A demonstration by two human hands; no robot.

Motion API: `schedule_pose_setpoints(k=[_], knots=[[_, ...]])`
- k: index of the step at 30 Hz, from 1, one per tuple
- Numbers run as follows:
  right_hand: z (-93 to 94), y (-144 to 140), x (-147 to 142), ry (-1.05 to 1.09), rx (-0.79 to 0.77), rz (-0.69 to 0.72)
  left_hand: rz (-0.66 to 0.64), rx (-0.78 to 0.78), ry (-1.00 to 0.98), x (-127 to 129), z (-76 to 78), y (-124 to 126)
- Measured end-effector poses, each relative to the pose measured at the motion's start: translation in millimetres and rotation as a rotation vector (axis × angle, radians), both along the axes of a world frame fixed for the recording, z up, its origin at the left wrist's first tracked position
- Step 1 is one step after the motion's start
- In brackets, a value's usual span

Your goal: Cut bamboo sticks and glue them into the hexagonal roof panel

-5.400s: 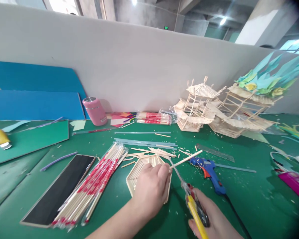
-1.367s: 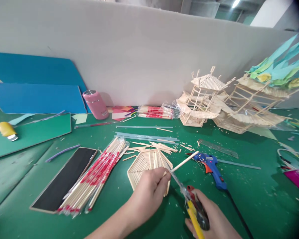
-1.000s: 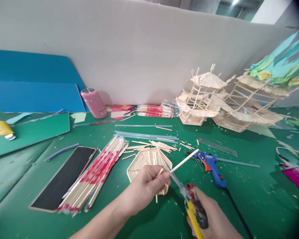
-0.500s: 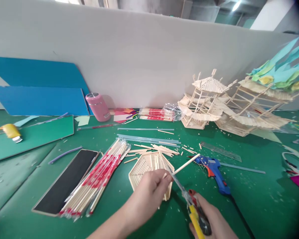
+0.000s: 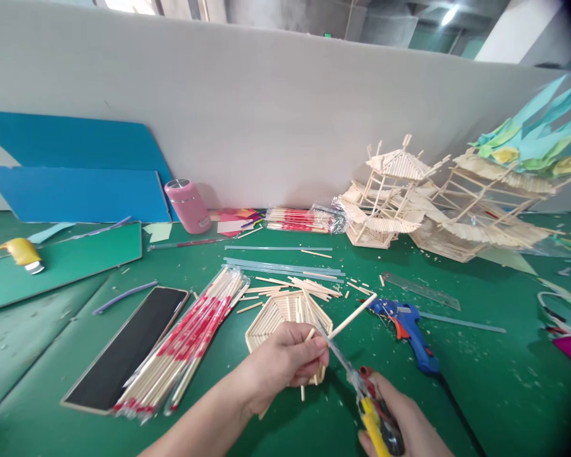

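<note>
A: What does the left hand [image 5: 285,362] hold?

B: A thin wooden stick [image 5: 352,315], pinched between thumb and fingers; its free end slants up and to the right, above the green tabletop [image 5: 480,374]. A second short stick shows under the same hand.

A: And the right hand [image 5: 400,425]?

B: It is closed around the red and yellow handles of a pair of scissors [image 5: 361,390]. The blades [image 5: 335,346] point up and left and meet the stick just beside the left fingertips.

A: What lies under the hands?

B: A flat hexagon of glued sticks [image 5: 278,314] rests on the tabletop, partly hidden by the left hand, with loose cut sticks [image 5: 295,289] just behind it.

A: Surroundings?

B: A blue glue gun [image 5: 406,324] lies near, to the right. A wrapped bundle of sticks [image 5: 185,346] and a black board [image 5: 124,349] lie to the left. A pink cup [image 5: 188,206] and stick-built model houses [image 5: 438,203] stand by the grey wall [image 5: 285,114], well apart from the hands.
</note>
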State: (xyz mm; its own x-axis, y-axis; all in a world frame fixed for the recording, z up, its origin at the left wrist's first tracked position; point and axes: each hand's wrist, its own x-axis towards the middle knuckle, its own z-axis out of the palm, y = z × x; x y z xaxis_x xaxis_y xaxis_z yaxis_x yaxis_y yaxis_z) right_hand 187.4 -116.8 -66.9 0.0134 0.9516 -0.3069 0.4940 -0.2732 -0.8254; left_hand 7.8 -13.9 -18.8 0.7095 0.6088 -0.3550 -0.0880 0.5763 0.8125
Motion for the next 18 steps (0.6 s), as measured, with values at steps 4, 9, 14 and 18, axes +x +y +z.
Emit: schedule_pose_setpoints(k=[4, 9, 14, 18], knots=[[8.3, 1.1, -6.1, 0.039, -0.009, -0.041, -0.067, -0.058, -0.118, -5.8, 0.5, -0.5], [15.8, -0.7, 12.5, 0.006, -0.04, -0.113, 0.21, 0.002, -0.193, -23.0, 17.3, 14.4], [-4.9, -14.2, 55.4, -0.456, 0.045, -0.095, 0.355, 0.023, -0.081, -21.6, 13.9, 17.9], [-22.4, -29.8, 83.9, -0.767, 0.262, 0.033, 0.268, -0.013, -0.026, -10.8, 2.3, 7.5]])
